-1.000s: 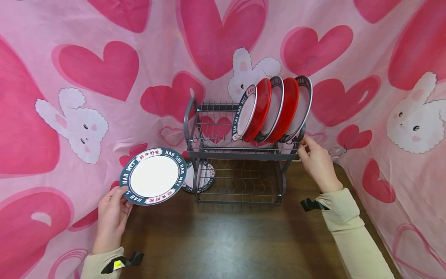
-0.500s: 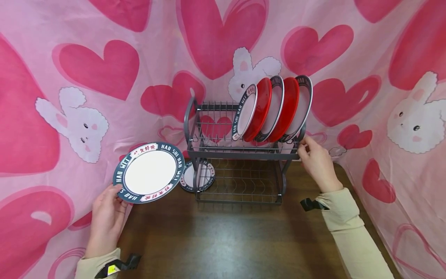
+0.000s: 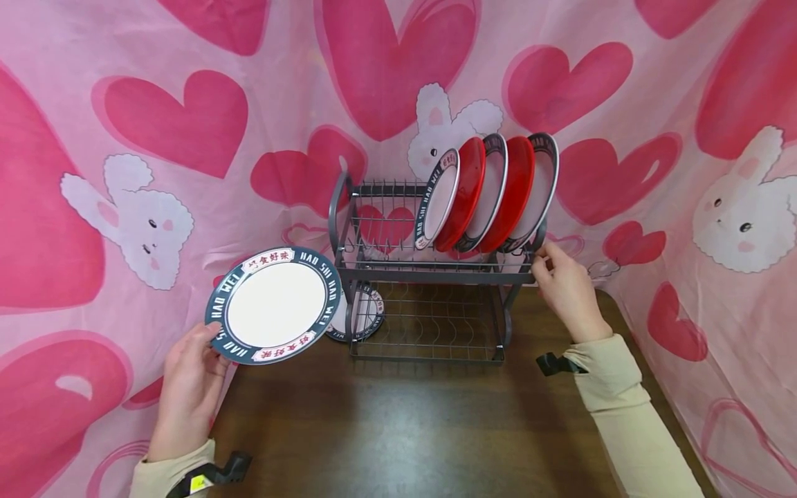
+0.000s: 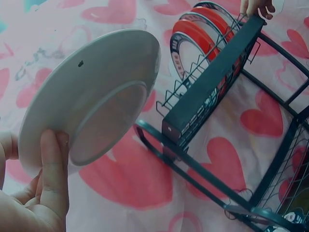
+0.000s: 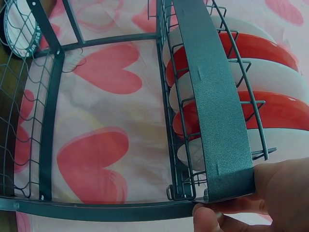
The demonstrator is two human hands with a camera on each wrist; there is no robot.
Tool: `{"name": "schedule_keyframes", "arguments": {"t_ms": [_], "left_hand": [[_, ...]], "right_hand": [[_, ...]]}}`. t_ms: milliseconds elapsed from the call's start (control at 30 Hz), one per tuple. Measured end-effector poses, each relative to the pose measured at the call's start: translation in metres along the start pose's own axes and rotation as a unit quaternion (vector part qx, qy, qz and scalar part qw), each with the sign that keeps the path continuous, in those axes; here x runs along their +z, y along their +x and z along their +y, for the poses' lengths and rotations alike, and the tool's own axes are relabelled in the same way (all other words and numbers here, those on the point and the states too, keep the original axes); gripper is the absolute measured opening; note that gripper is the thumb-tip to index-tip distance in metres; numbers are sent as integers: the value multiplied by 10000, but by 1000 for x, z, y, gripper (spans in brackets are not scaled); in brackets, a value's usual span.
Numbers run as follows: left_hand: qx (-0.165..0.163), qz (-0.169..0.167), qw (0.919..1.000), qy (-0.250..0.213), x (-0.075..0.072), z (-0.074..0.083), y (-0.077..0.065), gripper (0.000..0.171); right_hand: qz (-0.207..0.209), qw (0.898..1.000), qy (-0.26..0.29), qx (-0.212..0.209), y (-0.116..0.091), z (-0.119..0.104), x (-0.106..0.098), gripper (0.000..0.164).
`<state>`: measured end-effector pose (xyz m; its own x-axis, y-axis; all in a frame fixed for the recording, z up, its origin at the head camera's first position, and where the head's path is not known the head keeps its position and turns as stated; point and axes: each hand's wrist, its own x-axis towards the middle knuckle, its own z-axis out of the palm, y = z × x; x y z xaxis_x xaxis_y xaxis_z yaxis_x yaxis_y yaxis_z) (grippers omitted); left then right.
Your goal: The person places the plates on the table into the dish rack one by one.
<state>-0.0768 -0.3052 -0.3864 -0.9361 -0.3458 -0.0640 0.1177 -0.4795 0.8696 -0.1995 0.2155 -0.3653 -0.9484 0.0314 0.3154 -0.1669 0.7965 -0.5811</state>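
Observation:
My left hand (image 3: 191, 387) pinches the rim of a white plate (image 3: 277, 304) with a dark patterned border, thumb on top and fingers underneath. The left wrist view shows the plate's pale underside (image 4: 91, 101), with one small dark spot. The plate is held in the air, tilted, left of a dark two-tier dish rack (image 3: 436, 277). My right hand (image 3: 568, 290) grips the upper tier's right front corner. Upright in the upper tier stand red plates (image 3: 462, 197) alternating with dark-bordered plates (image 3: 439, 200), all toward the right side.
Another dark-bordered plate (image 3: 367, 315) lies on the brown table (image 3: 398, 429) behind the rack's lower left, partly hidden by the held plate. The lower wire tier (image 3: 429, 325) stands below. Pink heart-patterned cloth (image 3: 187, 41) walls in the back and both sides.
The held plate first shifted slightly left and up, then back right toward the rack, its right edge now overlapping the rack's left post. My right hand and the racked plates stayed put.

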Motion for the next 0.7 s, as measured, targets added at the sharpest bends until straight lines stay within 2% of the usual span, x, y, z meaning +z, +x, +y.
{"name": "schedule_keyframes", "arguments": {"t_ms": [333,533,700], "left_hand": [[20,-512,9987,22,13,-1,-2,23],[42,-676,9976,-153,21,-3,-3,25],[33,-753,9971,-47,25,-4,-5,25]], "right_hand": [[136,9999,-40,-47,-2,-2,-1,20],[225,9997,-112,-71,-3,-2,0,19],[271,9996,-90,-48,-4,-2,0,21]]}}
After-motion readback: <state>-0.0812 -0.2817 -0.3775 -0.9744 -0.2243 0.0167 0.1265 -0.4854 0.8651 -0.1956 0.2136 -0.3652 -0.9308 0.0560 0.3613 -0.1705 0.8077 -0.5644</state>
